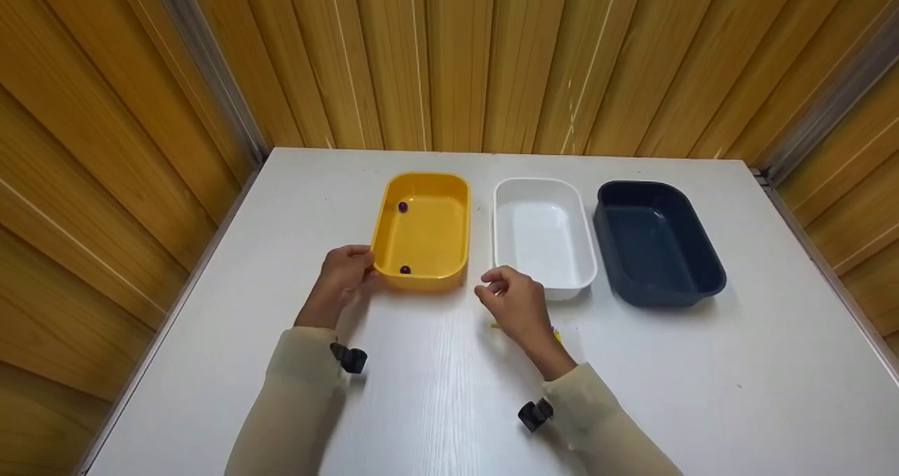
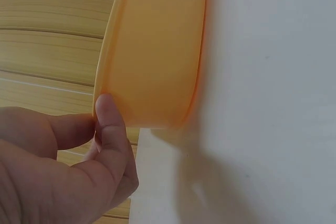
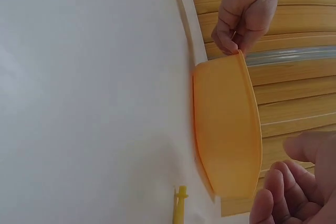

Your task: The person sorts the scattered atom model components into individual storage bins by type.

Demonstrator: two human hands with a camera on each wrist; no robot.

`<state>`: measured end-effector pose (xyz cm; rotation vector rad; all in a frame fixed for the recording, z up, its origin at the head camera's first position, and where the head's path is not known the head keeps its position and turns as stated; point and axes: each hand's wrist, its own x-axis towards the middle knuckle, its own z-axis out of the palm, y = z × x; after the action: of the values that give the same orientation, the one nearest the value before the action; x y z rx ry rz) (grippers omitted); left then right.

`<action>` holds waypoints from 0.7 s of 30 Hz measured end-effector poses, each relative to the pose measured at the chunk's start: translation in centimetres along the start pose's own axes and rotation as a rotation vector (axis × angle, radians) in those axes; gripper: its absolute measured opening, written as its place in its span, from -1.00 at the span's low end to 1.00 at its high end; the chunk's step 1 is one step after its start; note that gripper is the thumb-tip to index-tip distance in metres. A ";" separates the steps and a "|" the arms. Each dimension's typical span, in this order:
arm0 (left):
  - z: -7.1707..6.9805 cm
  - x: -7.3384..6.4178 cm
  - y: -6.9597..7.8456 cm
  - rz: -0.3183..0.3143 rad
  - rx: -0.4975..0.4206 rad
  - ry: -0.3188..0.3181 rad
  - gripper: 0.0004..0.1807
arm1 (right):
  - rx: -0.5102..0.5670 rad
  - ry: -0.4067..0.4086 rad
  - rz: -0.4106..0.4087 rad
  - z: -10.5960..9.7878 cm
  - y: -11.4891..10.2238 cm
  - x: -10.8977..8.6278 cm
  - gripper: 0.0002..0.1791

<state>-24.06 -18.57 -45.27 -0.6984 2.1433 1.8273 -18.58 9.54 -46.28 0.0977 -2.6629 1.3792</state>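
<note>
My left hand (image 1: 345, 269) pinches the near left rim of a yellow bin (image 1: 455, 237) between thumb and fingers. Two small dark purple balls (image 1: 402, 207) lie inside that bin, one toward the back left and one at the near wall. Between the yellow bin and a white bin (image 1: 592, 258), my right hand (image 1: 518, 304) hovers with loosely bent fingers and nothing in them. In the right wrist view, its thumb and fingers (image 3: 286, 195) are apart. A slim yellow piece (image 3: 179, 208) lies on the table, mostly hidden under the right hand in the head view.
To the right of the white bin stands a dark blue bin (image 1: 667, 297). All three bins line up toward the back of a white table (image 1: 435, 406). Wood-patterned panels (image 1: 456, 62) rise behind the table and at its sides.
</note>
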 end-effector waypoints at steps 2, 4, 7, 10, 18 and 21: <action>0.0 0.1 0.0 0.002 0.002 -0.001 -0.60 | 0.000 0.003 0.021 -0.5 0.3 -0.2 -0.86; -0.1 0.1 0.0 0.009 0.006 -0.003 -0.59 | 0.007 0.002 0.053 -1.0 0.7 -0.3 -0.85; -0.1 0.1 0.0 0.016 0.019 0.000 -0.59 | 0.006 0.009 0.094 -1.7 1.4 -0.6 -0.82; 0.0 0.1 0.0 0.011 0.014 0.003 -0.59 | 0.006 0.025 0.117 -2.4 2.3 -0.7 -0.80; 0.0 0.0 0.0 -0.005 -0.019 0.002 -0.59 | -0.003 0.045 0.146 -3.6 4.3 -1.8 -0.82; -0.1 0.1 0.0 -0.023 -0.028 -0.004 -0.60 | -0.022 0.055 0.160 -3.9 5.1 -2.2 -0.83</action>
<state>-24.12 -18.64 -45.28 -0.7214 2.1022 1.8495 -16.67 15.65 -48.46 -0.1562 -2.6905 1.3742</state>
